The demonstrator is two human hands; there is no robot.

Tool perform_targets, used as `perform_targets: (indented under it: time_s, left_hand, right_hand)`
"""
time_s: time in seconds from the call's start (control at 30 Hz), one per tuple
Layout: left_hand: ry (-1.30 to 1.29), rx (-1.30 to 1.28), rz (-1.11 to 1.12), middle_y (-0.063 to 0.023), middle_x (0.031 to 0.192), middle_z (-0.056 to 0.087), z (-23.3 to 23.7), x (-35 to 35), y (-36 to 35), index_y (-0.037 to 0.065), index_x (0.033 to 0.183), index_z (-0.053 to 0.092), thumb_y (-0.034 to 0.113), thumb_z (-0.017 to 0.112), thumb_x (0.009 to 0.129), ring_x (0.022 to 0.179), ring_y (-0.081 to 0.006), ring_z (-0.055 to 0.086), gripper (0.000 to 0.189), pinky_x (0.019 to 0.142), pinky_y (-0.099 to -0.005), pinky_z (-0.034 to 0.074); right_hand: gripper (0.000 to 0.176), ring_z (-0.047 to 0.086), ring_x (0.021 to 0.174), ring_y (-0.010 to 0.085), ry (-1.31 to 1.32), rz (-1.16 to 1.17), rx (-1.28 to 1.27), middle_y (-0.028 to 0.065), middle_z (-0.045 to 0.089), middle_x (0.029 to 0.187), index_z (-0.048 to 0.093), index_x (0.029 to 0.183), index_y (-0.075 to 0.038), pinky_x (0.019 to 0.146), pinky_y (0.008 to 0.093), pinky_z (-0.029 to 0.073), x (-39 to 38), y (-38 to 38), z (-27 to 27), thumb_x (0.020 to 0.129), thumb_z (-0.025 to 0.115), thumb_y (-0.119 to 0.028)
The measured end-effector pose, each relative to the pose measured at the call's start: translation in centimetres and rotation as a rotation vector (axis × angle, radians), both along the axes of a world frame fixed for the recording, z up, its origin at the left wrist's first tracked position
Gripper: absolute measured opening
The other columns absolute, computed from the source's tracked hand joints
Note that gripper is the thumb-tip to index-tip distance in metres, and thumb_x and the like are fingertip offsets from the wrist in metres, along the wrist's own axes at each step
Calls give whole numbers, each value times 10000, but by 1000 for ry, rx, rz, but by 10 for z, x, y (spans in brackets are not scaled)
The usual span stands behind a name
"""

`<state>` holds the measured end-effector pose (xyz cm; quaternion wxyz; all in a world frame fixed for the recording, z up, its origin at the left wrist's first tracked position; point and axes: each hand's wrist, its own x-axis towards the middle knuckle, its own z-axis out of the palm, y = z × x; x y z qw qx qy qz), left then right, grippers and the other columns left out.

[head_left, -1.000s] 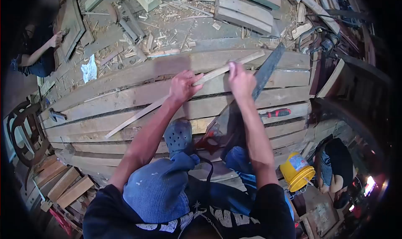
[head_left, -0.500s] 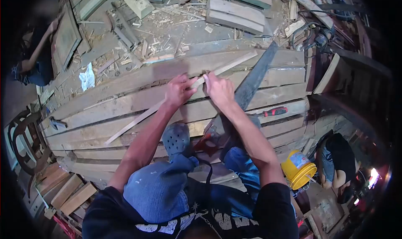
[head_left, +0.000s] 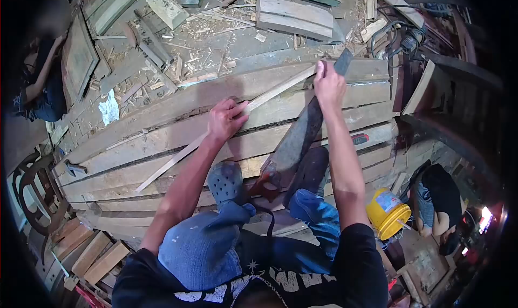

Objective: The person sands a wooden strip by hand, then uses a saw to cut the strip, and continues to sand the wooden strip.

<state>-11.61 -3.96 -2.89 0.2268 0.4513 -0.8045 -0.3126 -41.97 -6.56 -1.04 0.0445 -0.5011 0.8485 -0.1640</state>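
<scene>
A long thin wooden strip point(head_left: 278, 93) lies slantwise across the planks in front of me. My left hand point(head_left: 225, 119) grips the strip near its middle, fingers wrapped round it. At the strip's far upper end, my right hand point(head_left: 329, 85) pinches it between thumb and fingers. Below my right forearm rests a handsaw point(head_left: 298, 138), its blade pointing up and right, partly hidden by my right hand. The saw's reddish handle point(head_left: 265, 186) is between my feet.
Wooden planks point(head_left: 178, 125) form the surface under me. A red-handled tool point(head_left: 360, 139) lies right of my forearm, and a hammer-like tool point(head_left: 75, 168) lies left. A yellow bucket point(head_left: 387, 213) stands at right. Other people point(head_left: 440, 200) sit at the right and left edges. Offcuts and shavings lie ahead.
My right hand has slid up and right along the strip, from beside my left hand to its far end. My left hand stays on the strip near the same spot.
</scene>
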Motion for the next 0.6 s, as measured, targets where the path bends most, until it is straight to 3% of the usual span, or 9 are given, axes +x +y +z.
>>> perform_targets:
  time_s: [0.13,0.3,0.43,0.53,0.6]
  left_hand:
    - [7,-6,-2,-32,718,532,0,-3,-1,116,1054,737,155,797,664,704,-211,561,396,653,-351,501]
    - [1,-3,14,-32,718,538,-3,0,1,113,1054,737,141,796,662,707,-215,564,398,651,-349,503]
    - [37,11,3,-37,714,535,-3,-2,1,115,1058,737,137,793,666,713,-221,568,396,654,-357,503]
    - [75,-2,14,-48,709,552,-5,-3,2,114,1061,743,126,800,654,690,-216,564,411,640,-349,489]
    - [103,-36,15,-58,706,572,-6,-1,1,110,1061,748,116,809,642,666,-210,559,424,626,-338,475]
  right_hand:
    - [333,644,573,400,-42,258,154,203,628,606,660,870,-91,547,513,512,29,14,11,965,519,-378]
    - [330,644,562,397,-32,27,32,187,627,593,664,868,-95,553,514,516,10,1,-5,965,518,-375]
    - [349,658,600,390,-67,298,195,196,646,630,686,887,-93,555,518,514,41,19,9,969,503,-379]
    - [356,655,600,397,-71,42,116,213,635,623,700,917,-100,552,515,509,6,4,4,971,492,-383]
    - [351,650,597,403,-98,-7,43,219,631,622,702,919,-101,549,514,506,35,11,1,971,490,-375]
